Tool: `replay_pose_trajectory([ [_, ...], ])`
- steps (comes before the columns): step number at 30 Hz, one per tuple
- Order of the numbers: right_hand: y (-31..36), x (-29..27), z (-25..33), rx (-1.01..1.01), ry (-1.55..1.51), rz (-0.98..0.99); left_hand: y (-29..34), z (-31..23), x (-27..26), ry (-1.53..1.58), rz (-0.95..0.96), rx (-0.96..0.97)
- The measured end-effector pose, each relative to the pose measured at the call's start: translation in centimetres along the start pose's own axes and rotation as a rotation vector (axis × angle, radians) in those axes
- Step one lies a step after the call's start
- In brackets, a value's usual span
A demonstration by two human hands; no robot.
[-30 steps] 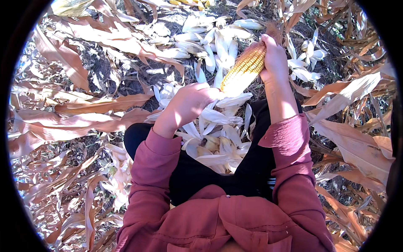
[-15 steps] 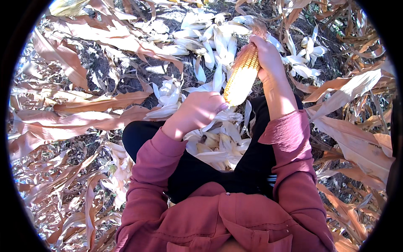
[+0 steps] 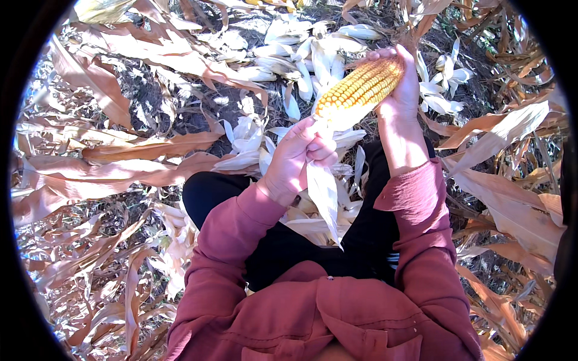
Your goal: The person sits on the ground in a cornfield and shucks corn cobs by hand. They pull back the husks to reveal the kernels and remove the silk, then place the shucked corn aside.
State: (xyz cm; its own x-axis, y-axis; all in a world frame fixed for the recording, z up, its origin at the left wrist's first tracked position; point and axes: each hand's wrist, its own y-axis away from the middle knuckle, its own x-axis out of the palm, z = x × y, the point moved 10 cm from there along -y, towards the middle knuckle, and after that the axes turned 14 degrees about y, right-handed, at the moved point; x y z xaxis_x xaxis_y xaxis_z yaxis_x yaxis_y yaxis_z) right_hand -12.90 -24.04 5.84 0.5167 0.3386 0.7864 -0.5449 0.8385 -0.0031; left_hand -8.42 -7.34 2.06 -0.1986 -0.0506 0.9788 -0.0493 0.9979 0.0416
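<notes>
An ear of corn (image 3: 360,89) with bare yellow kernels is tilted in front of me, its silk end toward the upper right. My right hand (image 3: 402,84) is wrapped round that silk end, thumb and fingers on either side. At the lower left end, my left hand (image 3: 303,153) pinches the base, where pale husk is still attached. A strip of husk (image 3: 324,195) hangs from the left fingers down over my lap. Part of the ear's underside is white husk or strong glare; I cannot tell which.
Pale stripped husks (image 3: 283,57) lie heaped on the soil beyond my hands, with more between my legs (image 3: 211,195). Long dry corn leaves (image 3: 150,147) spread on the left, and others (image 3: 506,192) on the right. At the top edge some yellow ears (image 3: 274,5) show.
The ear has turned to a flatter slant, and its silk end moved right with my right hand. My left hand has rolled over at the base, and a husk strip now hangs below it.
</notes>
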Motion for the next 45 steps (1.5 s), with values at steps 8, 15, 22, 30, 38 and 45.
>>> replay_pose_trajectory([
  [8, 0.7, -0.9, 6.7, -0.289, 0.429, -0.258, -1.9, -5.4, -11.0, -1.592, -0.334, 0.212],
  [15, 2.6, 2.9, -3.0, 0.033, 0.615, 0.112, -1.7, -3.3, -1.7, -0.819, 0.01, 0.013],
  [22, 2.2, 3.2, -3.8, 0.021, 0.572, 0.141, -0.9, -3.8, -2.0, -1.066, -0.124, 0.068],
  [30, 1.7, 1.7, -3.9, 0.078, 0.556, 0.138, -0.5, -3.9, -1.2, -1.063, -0.124, 0.109],
  [38, 1.7, 0.5, -3.0, -0.054, 0.396, -0.14, -0.6, -3.0, -1.9, -0.943, -0.117, 0.021],
  [45, 1.4, -1.4, -1.9, -0.05, 0.184, -0.198, -1.1, -3.0, -3.4, -0.973, -0.094, -0.015],
])
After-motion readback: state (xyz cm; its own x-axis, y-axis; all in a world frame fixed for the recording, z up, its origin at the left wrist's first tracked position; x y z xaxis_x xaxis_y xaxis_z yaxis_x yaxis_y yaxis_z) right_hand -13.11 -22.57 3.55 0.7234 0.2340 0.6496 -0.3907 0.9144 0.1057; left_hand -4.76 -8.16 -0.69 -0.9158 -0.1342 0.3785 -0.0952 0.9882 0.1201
